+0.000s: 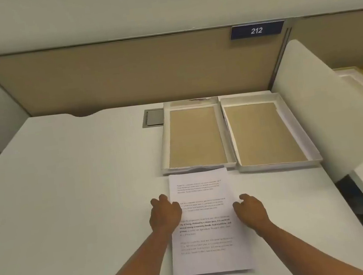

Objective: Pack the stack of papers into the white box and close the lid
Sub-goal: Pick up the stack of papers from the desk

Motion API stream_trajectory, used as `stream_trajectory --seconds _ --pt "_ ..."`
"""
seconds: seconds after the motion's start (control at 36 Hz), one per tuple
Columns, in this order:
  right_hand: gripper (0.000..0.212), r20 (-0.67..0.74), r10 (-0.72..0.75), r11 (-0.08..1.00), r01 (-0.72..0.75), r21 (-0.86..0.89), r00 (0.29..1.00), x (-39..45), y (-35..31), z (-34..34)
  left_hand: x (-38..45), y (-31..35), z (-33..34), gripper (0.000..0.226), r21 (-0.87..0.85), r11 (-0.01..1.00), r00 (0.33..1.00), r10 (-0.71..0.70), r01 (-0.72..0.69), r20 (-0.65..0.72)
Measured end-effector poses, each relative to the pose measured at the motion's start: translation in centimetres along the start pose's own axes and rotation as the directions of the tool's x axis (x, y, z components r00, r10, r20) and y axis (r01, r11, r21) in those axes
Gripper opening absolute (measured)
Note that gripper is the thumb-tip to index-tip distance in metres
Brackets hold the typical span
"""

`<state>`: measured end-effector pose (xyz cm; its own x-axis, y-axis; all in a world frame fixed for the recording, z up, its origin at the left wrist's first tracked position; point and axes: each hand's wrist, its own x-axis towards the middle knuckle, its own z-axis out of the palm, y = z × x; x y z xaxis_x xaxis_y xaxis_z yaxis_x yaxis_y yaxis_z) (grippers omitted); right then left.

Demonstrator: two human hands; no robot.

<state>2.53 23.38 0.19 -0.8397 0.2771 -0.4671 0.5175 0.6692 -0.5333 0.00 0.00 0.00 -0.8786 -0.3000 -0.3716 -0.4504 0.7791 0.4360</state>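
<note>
A stack of printed white papers (207,224) lies flat on the desk near its front edge. My left hand (164,213) rests at the stack's left edge, fingers curled against it. At the right edge sits my right hand (251,211), fingers bent toward the paper. Whether either hand grips the stack I cannot tell. Behind the papers two shallow white box halves with brown insides lie open side by side: the left one (199,168) and the right one (276,166). Which is the lid I cannot tell.
The white desk (68,198) ends at a beige partition (121,76) carrying a blue sign reading 212. A grey cable hatch (153,118) lies left of the boxes. A white divider panel (309,102) stands at the right, with another desk beyond it.
</note>
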Motion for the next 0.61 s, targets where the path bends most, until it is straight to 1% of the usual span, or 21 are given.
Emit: stream_trajectory --seconds 0.06,0.08,0.14,0.22,0.31,0.33,0.39,0.44,0.5,0.53,0.56,0.61 --pt "0.044 0.017 0.054 0.996 -0.055 0.071 0.998 -0.2 0.2 0.4 -0.1 -0.2 0.3 0.044 0.021 0.995 0.991 -0.097 0.095 0.094" --pt "0.044 0.029 0.061 0.993 -0.064 0.101 0.998 -0.3 0.1 0.6 -0.3 -0.5 0.5 0.046 0.04 0.993 0.985 -0.112 0.108 0.129" --pt "0.041 0.063 0.082 0.983 -0.091 0.162 0.995 -0.4 -0.2 1.0 -0.3 -0.9 1.0 0.048 0.043 0.993 0.981 -0.118 0.113 0.155" --pt "0.033 0.099 0.12 0.952 -0.143 0.271 0.988 0.0 -0.8 1.0 0.1 -1.1 1.2 0.046 0.063 0.994 0.984 -0.103 0.094 0.146" --pt "0.013 0.177 0.129 0.929 -0.181 0.323 0.976 1.0 -1.0 0.5 0.4 -1.1 1.3 0.043 0.07 0.993 0.984 -0.104 0.094 0.143" --pt "0.011 0.209 0.122 0.923 -0.188 0.336 0.97 1.3 -1.2 0.3 0.4 -1.1 1.3 0.042 0.073 0.993 0.985 -0.105 0.096 0.138" --pt "0.016 0.28 0.123 0.91 -0.221 0.351 0.952 2.1 -1.5 -0.2 0.4 -1.1 1.5 0.041 0.068 0.993 0.987 -0.108 0.1 0.121" --pt "0.015 0.32 0.112 0.919 -0.221 0.327 0.941 2.5 -1.4 -0.2 0.3 -1.1 1.7 0.041 0.06 0.993 0.989 -0.111 0.106 0.102" --pt "0.026 0.283 0.088 0.941 -0.172 0.29 0.955 2.5 -1.2 0.1 0.3 -1.3 1.8 0.041 0.052 0.993 0.989 -0.11 0.106 0.096" --pt "0.027 0.253 0.082 0.949 -0.153 0.276 0.964 2.4 -1.2 0.1 0.3 -1.4 1.8 0.041 0.047 0.993 0.989 -0.111 0.106 0.096" --pt "0.027 0.233 0.076 0.947 -0.143 0.288 0.969 2.1 -1.1 0.2 0.4 -1.5 1.9 0.041 0.042 0.994 0.99 -0.106 0.102 0.094" --pt "0.025 0.227 0.05 0.92 -0.134 0.367 0.972 1.7 -1.1 0.8 0.4 -1.6 1.8 0.04 0.028 0.996 0.992 -0.093 0.09 0.089"
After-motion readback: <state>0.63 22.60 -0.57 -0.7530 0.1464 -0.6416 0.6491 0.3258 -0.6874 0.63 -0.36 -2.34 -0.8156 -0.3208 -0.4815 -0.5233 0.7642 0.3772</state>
